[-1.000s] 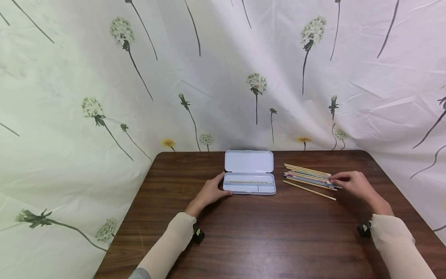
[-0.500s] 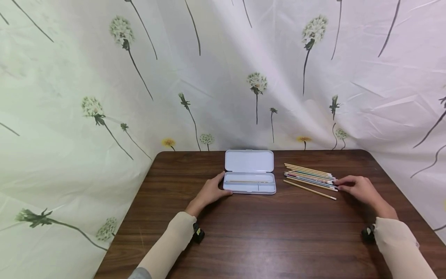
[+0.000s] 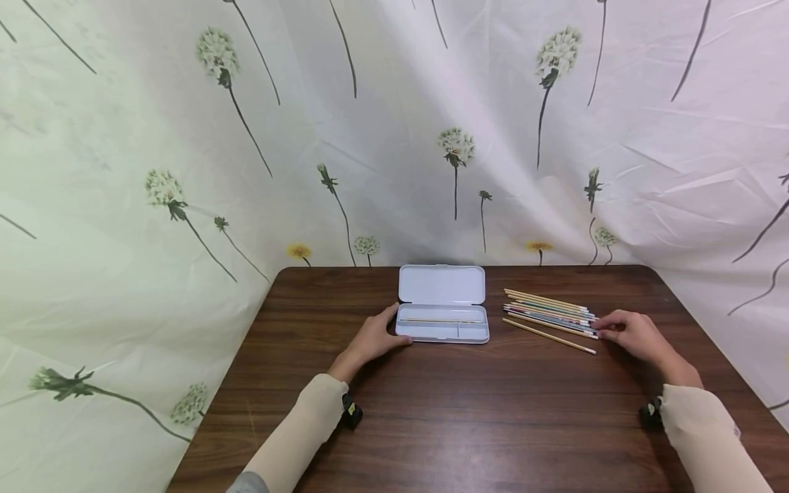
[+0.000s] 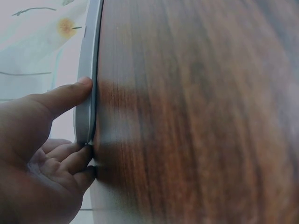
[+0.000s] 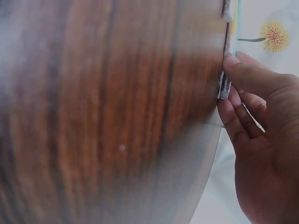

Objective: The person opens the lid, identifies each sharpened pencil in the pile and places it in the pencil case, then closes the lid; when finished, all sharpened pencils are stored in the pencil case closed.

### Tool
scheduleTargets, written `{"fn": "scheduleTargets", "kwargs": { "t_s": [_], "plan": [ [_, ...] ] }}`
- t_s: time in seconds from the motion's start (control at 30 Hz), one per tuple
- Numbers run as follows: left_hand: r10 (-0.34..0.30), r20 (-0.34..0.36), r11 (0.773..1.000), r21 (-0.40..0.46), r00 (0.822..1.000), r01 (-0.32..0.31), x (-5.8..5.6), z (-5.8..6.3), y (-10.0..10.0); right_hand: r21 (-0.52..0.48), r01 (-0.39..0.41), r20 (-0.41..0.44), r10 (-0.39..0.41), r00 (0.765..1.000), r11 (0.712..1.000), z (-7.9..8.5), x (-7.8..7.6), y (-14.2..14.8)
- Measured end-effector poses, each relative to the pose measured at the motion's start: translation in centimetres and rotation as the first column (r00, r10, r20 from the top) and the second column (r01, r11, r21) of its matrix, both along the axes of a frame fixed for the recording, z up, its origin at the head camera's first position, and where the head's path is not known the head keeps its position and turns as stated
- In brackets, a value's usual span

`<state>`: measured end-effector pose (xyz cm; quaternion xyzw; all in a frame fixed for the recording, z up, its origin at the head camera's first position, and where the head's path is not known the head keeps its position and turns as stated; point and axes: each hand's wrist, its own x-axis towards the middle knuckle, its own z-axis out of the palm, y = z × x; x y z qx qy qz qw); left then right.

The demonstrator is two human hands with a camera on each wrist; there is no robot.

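Observation:
A pale pencil case [image 3: 434, 333] lies open at the table's far side, its lid folded back. One pencil [image 3: 440, 321] is in its long rear compartment. My left hand [image 3: 370, 339] holds the case's left end, the thumb at its front edge and the fingers round the side. The left wrist view shows the thumb on the case wall [image 4: 85, 114]. Right of the case lies a bunch of pencils [image 3: 542, 308]. At their right ends my right hand [image 3: 637, 335] pinches a grey-ended pencil [image 5: 224, 91] between thumb and fingers.
One yellow pencil [image 3: 548, 335] lies apart, in front of the bunch. The dark wooden table [image 3: 468, 418] ends behind the case against a white flower-print cloth [image 3: 382, 137]. Dark wrist cameras sit on both wrists.
My right hand has shifted slightly right, from over the bunch to the pencils' ends. A pencil end that stuck out furthest right now lies nearly level with the others. My left hand stays put.

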<state>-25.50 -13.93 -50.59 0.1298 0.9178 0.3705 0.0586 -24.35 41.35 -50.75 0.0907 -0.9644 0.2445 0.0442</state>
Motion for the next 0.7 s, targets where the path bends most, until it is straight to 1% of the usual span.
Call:
{"fn": "scheduleTargets", "kwargs": {
  "t_s": [0.1, 0.3, 0.4, 0.53, 0.7],
  "plan": [
    [-0.001, 0.006, 1.000, -0.001, 1.000, 0.001, -0.02, -0.04, -0.01, 0.001, -0.002, -0.020, 0.002, 1.000, 1.000, -0.04, 0.05, -0.06],
    [0.000, 0.009, 1.000, -0.002, 1.000, 0.000, -0.05, 0.01, 0.05, -0.008, 0.017, -0.022, -0.017, 1.000, 1.000, 0.03, 0.25, -0.22],
    [0.000, 0.012, 1.000, -0.002, 1.000, 0.000, -0.01, 0.16, 0.03, -0.007, 0.008, -0.079, -0.008, 0.997, 1.000, 0.08, 0.30, -0.31],
    [-0.001, 0.015, 1.000, -0.005, 1.000, 0.002, 0.01, 0.21, 0.00, -0.013, -0.029, -0.185, 0.026, 0.982, 0.999, 0.17, 0.28, -0.45],
    [-0.001, 0.018, 1.000, -0.017, 1.000, 0.001, -0.04, 0.08, -0.06, -0.032, -0.081, -0.242, 0.071, 0.968, 0.996, 0.64, 0.08, -0.99]
  ]
}}
